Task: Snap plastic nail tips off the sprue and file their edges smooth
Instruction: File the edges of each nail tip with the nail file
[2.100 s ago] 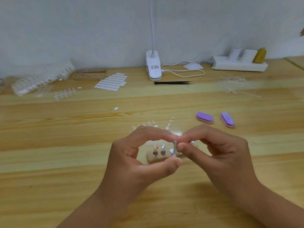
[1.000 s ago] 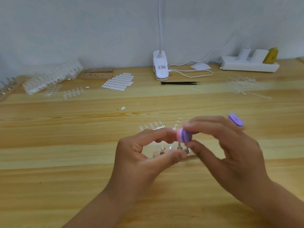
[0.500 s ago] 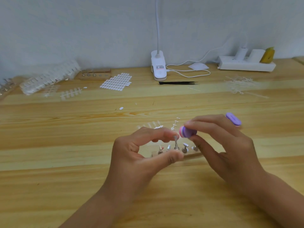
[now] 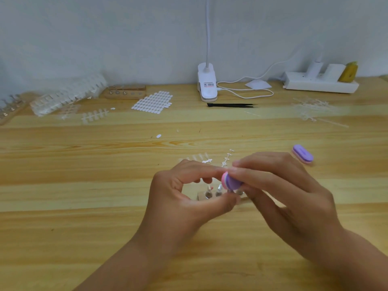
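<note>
Hands together: right hand (image 4: 294, 198) around one purple file (image 4: 232, 182), second file (image 4: 303, 153) aside, grip of left hand (image 4: 180, 198) unclear

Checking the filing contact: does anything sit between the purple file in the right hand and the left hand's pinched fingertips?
Nothing visible does. The purple file in the right hand meets the left hand at its pinched fingertips; the nail tip there is too small to make out.

Two hands, left hand (image 4: 180, 198) and right hand (image 4: 289, 198); two purple files, held file (image 4: 232, 182) and loose file (image 4: 303, 153); one lamp (image 4: 206, 85), one tweezers (image 4: 231, 105).
</note>
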Demonstrator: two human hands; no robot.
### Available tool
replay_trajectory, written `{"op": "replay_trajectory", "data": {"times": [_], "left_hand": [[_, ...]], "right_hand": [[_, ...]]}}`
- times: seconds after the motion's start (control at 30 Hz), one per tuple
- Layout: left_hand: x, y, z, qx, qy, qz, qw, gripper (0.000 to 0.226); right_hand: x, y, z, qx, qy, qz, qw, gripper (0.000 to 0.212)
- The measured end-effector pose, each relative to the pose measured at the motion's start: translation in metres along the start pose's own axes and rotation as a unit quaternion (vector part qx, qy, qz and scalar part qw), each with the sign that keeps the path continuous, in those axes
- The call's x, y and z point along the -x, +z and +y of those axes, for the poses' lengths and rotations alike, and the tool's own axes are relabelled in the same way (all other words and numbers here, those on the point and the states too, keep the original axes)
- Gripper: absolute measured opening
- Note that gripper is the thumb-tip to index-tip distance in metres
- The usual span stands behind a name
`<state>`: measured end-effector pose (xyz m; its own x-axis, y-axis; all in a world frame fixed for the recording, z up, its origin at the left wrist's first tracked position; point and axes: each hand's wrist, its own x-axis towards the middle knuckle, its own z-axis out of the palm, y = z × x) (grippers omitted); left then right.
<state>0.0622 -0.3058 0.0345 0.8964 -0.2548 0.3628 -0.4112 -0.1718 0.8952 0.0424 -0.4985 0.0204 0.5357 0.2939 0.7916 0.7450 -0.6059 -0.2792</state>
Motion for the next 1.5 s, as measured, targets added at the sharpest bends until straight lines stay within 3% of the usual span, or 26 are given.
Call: {"op": "replay_trajectory", "data": {"times": [0.17,0.33,0.47,0.63,0.77,0.9,1.03,1.2,1.37,1.5], "left_hand": [[-0.001,0.0,-0.001,0.012,-0.025,0.004,1.0,0.031],[0.0,0.002,0.001,0.01,-0.022,-0.007,1.0,0.031],[0.0,0.002,-0.002,0.029,-0.065,0.002,0.997,0.032],[0.001,0.001,0.001,0.056,-0.052,-0.027,0.997,0.032],[-0.002,-0.001,-0.002,0.084,-0.05,-0.035,0.995,0.036],[-0.002,0.001,-0.002,0.098,-0.014,-0.054,0.994,0.032],[-0.003,0.0,-0.006,0.12,-0.029,-0.044,0.991,0.032],[-0.001,0.003,-0.006,0.116,-0.017,-0.059,0.991,0.03],[-0.003,0.003,-0.005,0.131,-0.016,-0.051,0.99,0.029],[0.0,0.004,-0.005,0.116,-0.003,-0.06,0.991,0.027]], "right_hand": [[0.0,-0.004,0.014,0.03,0.052,0.004,0.998,0.021],[0.002,0.002,0.004,0.018,-0.004,-0.022,1.0,0.023],[0.0,-0.004,0.013,0.045,0.03,0.002,0.999,0.022],[0.001,0.003,0.003,0.009,-0.001,0.004,1.0,0.022],[0.0,-0.002,0.009,0.021,0.052,0.026,0.998,0.027],[0.002,0.002,-0.001,0.002,0.013,0.03,0.999,0.022],[-0.001,-0.002,0.008,0.028,0.073,0.04,0.996,0.026],[0.002,0.001,-0.007,0.024,0.001,0.056,0.998,0.022],[0.002,-0.001,0.006,0.038,0.059,0.061,0.996,0.025],[0.004,0.003,-0.002,0.032,0.005,0.063,0.997,0.019]]}}
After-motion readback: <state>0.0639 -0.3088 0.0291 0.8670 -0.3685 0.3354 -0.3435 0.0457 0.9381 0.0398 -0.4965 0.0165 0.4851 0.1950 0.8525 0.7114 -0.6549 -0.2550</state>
